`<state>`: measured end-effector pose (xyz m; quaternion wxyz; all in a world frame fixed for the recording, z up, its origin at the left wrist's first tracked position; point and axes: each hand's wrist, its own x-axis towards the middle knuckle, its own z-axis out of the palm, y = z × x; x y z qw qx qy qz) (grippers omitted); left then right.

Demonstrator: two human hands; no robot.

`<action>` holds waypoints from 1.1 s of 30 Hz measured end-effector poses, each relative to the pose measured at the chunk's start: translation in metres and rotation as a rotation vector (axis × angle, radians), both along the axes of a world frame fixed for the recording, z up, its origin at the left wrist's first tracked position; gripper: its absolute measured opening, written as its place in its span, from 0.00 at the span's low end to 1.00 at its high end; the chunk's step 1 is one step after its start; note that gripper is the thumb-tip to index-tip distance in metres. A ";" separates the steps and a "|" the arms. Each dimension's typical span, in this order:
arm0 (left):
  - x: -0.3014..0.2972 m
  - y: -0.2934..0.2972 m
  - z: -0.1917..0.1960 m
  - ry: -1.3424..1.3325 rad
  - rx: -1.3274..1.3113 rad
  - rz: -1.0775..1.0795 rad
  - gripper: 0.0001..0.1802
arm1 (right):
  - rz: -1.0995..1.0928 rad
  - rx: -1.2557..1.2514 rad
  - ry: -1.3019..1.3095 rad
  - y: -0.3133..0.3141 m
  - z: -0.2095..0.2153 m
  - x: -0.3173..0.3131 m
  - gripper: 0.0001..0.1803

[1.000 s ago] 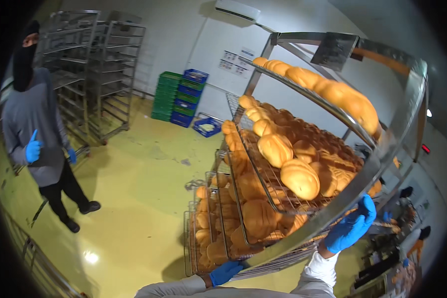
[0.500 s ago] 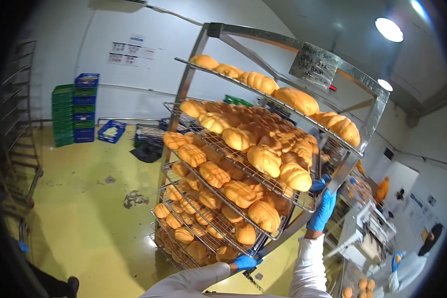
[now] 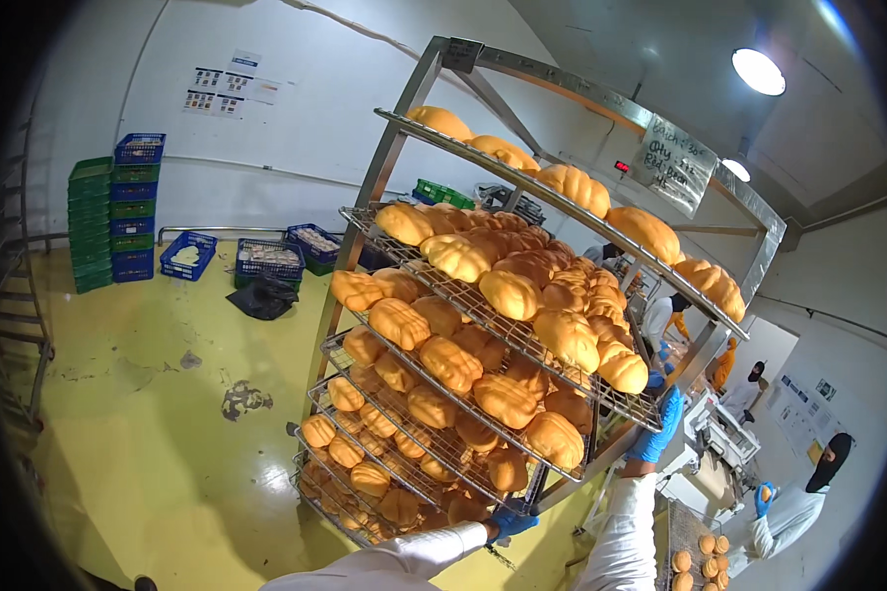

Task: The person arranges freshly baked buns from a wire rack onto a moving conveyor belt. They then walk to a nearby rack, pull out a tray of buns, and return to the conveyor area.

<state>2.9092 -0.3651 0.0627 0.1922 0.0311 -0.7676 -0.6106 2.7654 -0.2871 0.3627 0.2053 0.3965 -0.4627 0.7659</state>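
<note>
A tall metal bread rack (image 3: 759, 254) stands tilted in view before me, with wire shelves full of golden-brown buns (image 3: 567, 340). My right hand (image 3: 660, 428), in a blue glove, is closed round its near right upright, beside the end of the second shelf. Lower down, my left hand (image 3: 512, 520), also blue-gloved, grips the rack's frame near a lower shelf corner; its fingers are partly hidden. A clear plastic sheet with handwriting (image 3: 672, 163) hangs from the rack's top bar.
Green crates (image 3: 91, 227) and blue crates (image 3: 134, 207) are stacked by the far wall. A black bag (image 3: 264, 299) lies before low crates. At right, a co-worker (image 3: 793, 517) holds a bun beside a tray of buns (image 3: 700, 561) and a white machine (image 3: 715, 448). Another rack (image 3: 22, 305) stands left.
The rack and both my hands sit slightly further right in view, still in contact. The crates have shifted left, and more of the co-workers at right shows.
</note>
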 end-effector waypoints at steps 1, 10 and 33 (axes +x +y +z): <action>-0.003 0.000 -0.002 -0.023 0.048 -0.034 0.19 | 0.046 -0.032 0.004 0.003 -0.002 -0.005 0.24; -0.025 0.003 -0.021 0.028 0.069 -0.169 0.15 | -0.177 -0.036 0.012 0.013 -0.009 -0.016 0.26; -0.067 0.072 -0.015 0.088 -0.029 1.586 0.14 | -0.062 1.308 -0.723 0.316 -0.345 -0.084 0.27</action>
